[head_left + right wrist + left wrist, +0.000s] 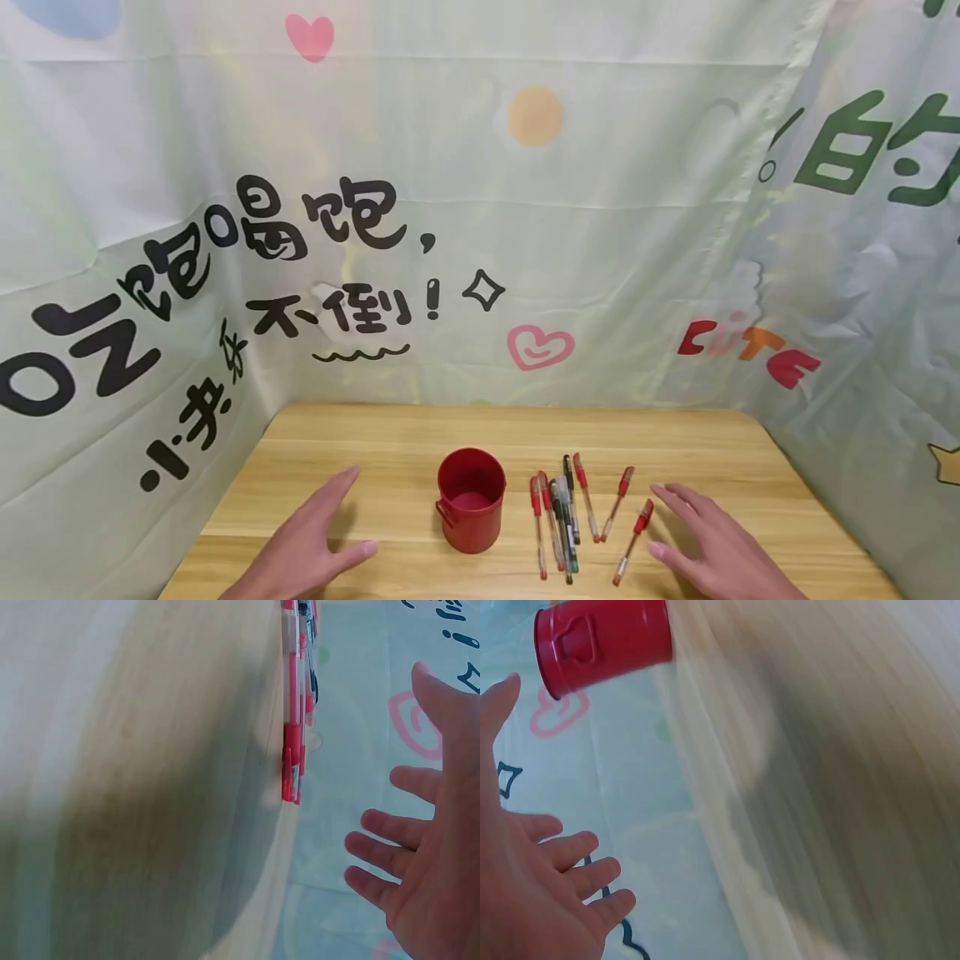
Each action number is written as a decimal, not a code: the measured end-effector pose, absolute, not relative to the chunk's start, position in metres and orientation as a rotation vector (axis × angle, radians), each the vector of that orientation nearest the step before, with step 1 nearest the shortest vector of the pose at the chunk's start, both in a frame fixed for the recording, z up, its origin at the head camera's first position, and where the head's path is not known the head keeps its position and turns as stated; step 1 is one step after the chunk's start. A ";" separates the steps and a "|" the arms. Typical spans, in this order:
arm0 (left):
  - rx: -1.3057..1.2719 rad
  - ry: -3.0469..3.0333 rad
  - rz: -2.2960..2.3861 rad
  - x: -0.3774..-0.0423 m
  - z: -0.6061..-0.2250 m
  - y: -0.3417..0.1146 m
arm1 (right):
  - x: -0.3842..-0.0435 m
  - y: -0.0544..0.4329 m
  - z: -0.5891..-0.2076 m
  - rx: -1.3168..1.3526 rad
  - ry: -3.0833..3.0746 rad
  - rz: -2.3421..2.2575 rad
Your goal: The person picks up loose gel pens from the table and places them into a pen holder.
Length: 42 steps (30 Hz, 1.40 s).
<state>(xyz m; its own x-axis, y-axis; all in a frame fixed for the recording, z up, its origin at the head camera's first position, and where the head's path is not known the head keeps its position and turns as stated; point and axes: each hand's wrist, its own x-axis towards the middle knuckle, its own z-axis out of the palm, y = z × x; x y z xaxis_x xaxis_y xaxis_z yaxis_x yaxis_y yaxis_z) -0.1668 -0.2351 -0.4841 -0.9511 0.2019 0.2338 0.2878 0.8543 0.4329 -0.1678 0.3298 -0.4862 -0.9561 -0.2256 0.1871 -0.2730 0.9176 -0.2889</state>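
A red cup with a small side handle stands upright on the wooden table, its inside showing no contents. To its right lie several capped pens, red ones and dark ones bunched together, with a few red pens spread further right. My left hand hovers left of the cup, fingers straight and thumb apart. On the other side my right hand is held beside the rightmost red pen, fingers extended, holding nothing. The left wrist view shows the cup beyond the thumb; the right wrist view shows pens.
The wooden table reaches back to a pale fabric curtain printed with characters, hearts and stars. The curtain also hangs along the left and right sides. Shadows of both hands fall on the tabletop.
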 end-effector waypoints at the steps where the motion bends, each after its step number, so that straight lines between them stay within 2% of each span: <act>1: -0.366 -2.865 -0.757 -0.168 -0.484 -0.232 | -0.169 0.329 -0.485 0.365 -2.953 0.474; 14: -0.394 -2.834 -1.193 -0.191 -0.489 -0.180 | -0.198 0.328 -0.484 0.130 -3.091 0.656; 22: -0.455 -2.777 -1.411 -0.200 -0.488 -0.148 | -0.204 0.328 -0.486 -0.059 -3.178 0.710; 42: -0.410 -2.629 -1.696 -0.215 -0.500 -0.110 | -0.219 0.310 -0.485 -0.256 -3.155 0.754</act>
<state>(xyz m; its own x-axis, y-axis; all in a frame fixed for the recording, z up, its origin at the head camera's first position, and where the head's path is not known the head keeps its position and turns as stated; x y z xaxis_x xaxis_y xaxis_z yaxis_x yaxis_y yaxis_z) -0.2150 -0.1104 -0.5002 -0.9661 0.2240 0.1283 0.2093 0.3886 0.8973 -0.2195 0.3097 -0.4853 -0.9813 0.1262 -0.1455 0.1784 0.8805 -0.4393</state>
